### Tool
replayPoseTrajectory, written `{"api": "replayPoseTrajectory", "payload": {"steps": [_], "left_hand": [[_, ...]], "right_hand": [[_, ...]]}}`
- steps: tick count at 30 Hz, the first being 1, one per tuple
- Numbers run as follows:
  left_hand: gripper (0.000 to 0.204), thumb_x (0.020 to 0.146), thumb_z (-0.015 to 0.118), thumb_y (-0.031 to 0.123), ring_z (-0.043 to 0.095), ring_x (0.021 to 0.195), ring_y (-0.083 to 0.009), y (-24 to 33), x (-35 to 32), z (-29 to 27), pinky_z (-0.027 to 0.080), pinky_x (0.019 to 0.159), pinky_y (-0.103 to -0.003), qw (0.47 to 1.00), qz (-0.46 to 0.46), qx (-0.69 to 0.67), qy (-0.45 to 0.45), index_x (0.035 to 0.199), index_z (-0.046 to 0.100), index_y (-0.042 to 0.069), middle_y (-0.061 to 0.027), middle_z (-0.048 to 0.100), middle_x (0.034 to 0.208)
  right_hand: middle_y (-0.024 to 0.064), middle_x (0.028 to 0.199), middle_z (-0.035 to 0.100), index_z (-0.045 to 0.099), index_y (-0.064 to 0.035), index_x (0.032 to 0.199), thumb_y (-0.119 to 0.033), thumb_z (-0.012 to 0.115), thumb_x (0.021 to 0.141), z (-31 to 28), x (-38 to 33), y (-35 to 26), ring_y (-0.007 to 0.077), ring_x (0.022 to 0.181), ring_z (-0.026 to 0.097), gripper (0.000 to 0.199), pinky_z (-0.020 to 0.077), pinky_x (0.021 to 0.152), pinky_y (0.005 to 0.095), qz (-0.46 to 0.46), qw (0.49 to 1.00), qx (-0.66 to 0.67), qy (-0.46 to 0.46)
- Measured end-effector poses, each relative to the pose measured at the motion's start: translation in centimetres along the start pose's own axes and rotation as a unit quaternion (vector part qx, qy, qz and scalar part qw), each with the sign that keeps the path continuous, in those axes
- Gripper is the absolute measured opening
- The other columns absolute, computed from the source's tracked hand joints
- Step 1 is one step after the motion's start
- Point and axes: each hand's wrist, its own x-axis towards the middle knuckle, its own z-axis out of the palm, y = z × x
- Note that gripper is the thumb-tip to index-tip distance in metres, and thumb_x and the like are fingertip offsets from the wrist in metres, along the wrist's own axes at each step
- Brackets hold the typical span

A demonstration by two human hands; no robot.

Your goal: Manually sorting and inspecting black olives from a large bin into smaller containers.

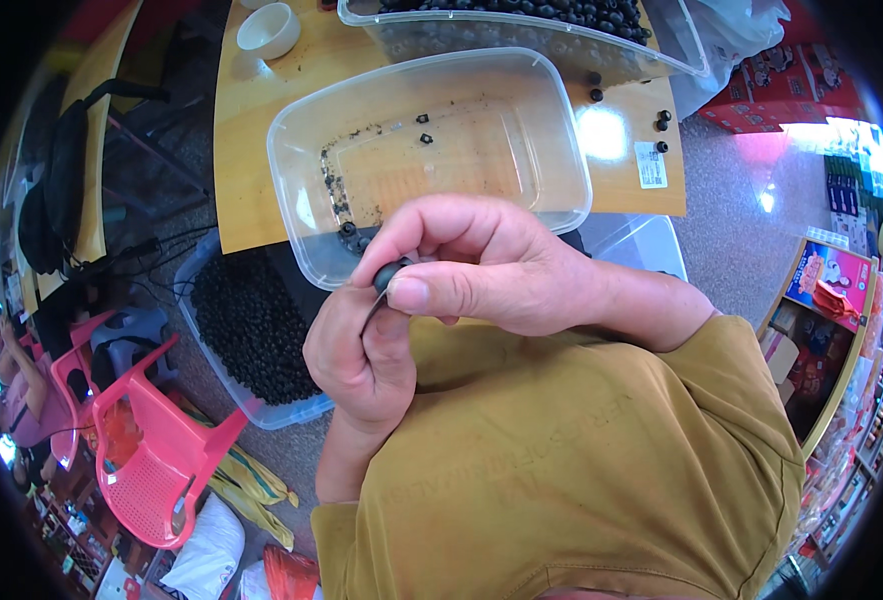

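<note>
My right hand [501,265] pinches a small round black part [391,274] between thumb and bent fingers. Close against it, my left hand [361,355] is closed around a thin blade-like strip [372,312], whose edge meets the underside of the part; its handle end is hidden in the fingers. Both hands are in front of my chest, over the near rim of a clear plastic tub [296,150]. Black scraps and a few black parts [349,231] lie in the tub, some hidden behind my right hand.
At the table's [246,200] far side stands a clear bin [521,40] of black parts; loose ones [663,125] lie beside it. A white bowl [268,31] is at far left. Lower left are another full bin [246,330] and a pink chair [156,465].
</note>
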Motion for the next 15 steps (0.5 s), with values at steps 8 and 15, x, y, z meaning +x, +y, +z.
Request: {"api": "replayPoseTrajectory", "payload": {"steps": [8,15], "left_hand": [[0.029,0.089,0.052,0.028,0.046,0.058,-0.0099,0.7,0.3,0.5,0.036,0.052,-0.022,0.984,-0.04,-0.163,0.059,0.079,0.051,0.0,-0.0027,0.051,0.068],[0.033,0.087,0.055,0.034,0.034,0.056,-0.0036,1.6,1.2,1.3,0.027,0.049,-0.019,0.95,-0.075,-0.293,0.071,0.077,0.045,0.004,0.0032,0.041,0.066]], "right_hand": [[-0.0008,0.085,0.055,0.057,-0.0024,0.105,-0.012,0.059,0.085,0.0,0.0,0.8,0.0048,0.067,0.045,0.022,0.0372,0.059,0.02,-0.067,0.998,-0.021,0.002],[0.0034,0.079,0.053,0.059,-0.0009,0.101,-0.009,0.063,0.08,-0.4,0.1,0.4,0.0097,0.062,0.047,0.023,0.039,0.058,0.0227,-0.185,0.936,-0.299,0.001]]}}
